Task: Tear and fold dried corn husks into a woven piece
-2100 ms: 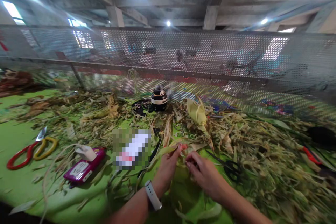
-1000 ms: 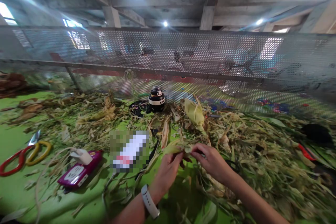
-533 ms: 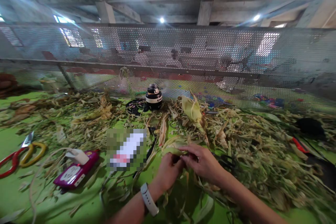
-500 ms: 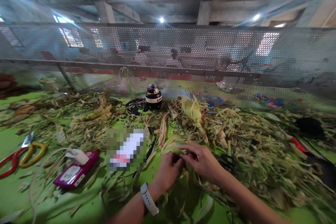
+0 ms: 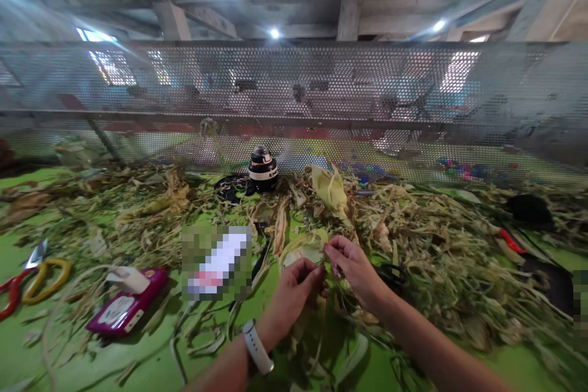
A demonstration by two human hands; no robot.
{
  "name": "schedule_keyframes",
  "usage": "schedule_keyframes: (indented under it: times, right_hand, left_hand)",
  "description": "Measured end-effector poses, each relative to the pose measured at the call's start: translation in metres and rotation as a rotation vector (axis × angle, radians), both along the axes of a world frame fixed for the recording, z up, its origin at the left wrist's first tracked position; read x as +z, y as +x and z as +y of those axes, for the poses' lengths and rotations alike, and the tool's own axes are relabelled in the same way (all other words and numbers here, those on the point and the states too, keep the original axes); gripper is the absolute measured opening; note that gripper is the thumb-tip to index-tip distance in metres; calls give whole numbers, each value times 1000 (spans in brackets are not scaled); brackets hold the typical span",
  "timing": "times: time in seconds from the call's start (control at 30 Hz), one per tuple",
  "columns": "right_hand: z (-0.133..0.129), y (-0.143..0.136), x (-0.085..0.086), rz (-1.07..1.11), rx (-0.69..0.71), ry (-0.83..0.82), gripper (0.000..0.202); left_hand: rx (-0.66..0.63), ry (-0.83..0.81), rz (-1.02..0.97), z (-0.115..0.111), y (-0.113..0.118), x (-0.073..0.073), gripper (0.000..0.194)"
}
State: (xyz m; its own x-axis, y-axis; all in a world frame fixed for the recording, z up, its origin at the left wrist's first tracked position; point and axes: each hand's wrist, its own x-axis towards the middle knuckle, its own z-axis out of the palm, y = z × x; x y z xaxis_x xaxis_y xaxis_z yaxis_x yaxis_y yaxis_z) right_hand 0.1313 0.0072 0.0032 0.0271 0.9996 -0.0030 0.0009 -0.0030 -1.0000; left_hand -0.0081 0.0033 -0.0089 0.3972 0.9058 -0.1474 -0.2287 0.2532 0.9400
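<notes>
Husk [image 5: 305, 251], pale, spreading just past L hand [image 5: 294, 294] & R hand [image 5: 356, 266], both pinching its edge; poss. splitting if tugging too hard. Black scissors [image 5: 393, 274] lying nr R wrist, maybe snagging strips. Bud-shaped leaf [image 5: 329, 187] leaning beyond, poss. denting if bumped.

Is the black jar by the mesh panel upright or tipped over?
Upright: the black jar has its narrower top uppermost, and its pale lettered band runs roughly level.
</notes>
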Motion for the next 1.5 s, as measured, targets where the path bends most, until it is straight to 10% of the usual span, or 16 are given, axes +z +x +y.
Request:
schedule_keyframes:
  times: [0.43,0.73,1.1,1.5]
  right_hand:
    - [2,5,-7,-336,-34,162,24]
    - [-2,8,-1,-629,233,137,17]
    - [-15,4,0,-1086,295,916,24]
    - [-15,9,5,-1205,428,971,30]
  left_hand:
    - [31,-132,-49,2,-2,-4,35]
    - [175,4,-22,10,-6,-12,29]
    - [177,44,-32,8,-9,-1,22]
    - [208,-116,-99,9,-8,-1,29]
